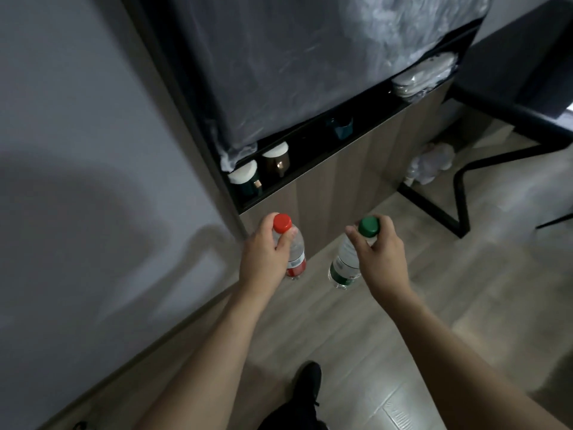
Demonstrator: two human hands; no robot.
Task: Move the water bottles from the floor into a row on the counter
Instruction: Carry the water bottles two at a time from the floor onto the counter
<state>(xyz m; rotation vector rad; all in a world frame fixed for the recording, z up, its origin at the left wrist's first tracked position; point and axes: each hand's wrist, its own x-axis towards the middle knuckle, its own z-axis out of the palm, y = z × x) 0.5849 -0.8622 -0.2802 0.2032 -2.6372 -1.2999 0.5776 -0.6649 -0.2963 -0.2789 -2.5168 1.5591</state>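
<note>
**A:** ok so where are the bottles at here?

**B:** both up off the floor [356,336], one per hand. The left hand [266,252] has its fingers curled round the neck of the red-capped bottle [296,252], thumb just under the cap. The right hand [379,246] pinches the green-capped bottle [344,262] right at the cap, and that bottle hangs tilted, its base swung to the left.

**A:** and the desk?

**B:** dark ledge [350,144] above the wood-front cabinet, ahead of both hands. Two white-lidded jars [276,158] sit at its left end, a small teal thing further along, a stack of white stuff at the far right. Neither bottle is touching it, they're held in front of the cabinet, near each other but apart.

**A:** anything else?

**B:** black shoe [308,380] on the floor at the bottom.
</note>
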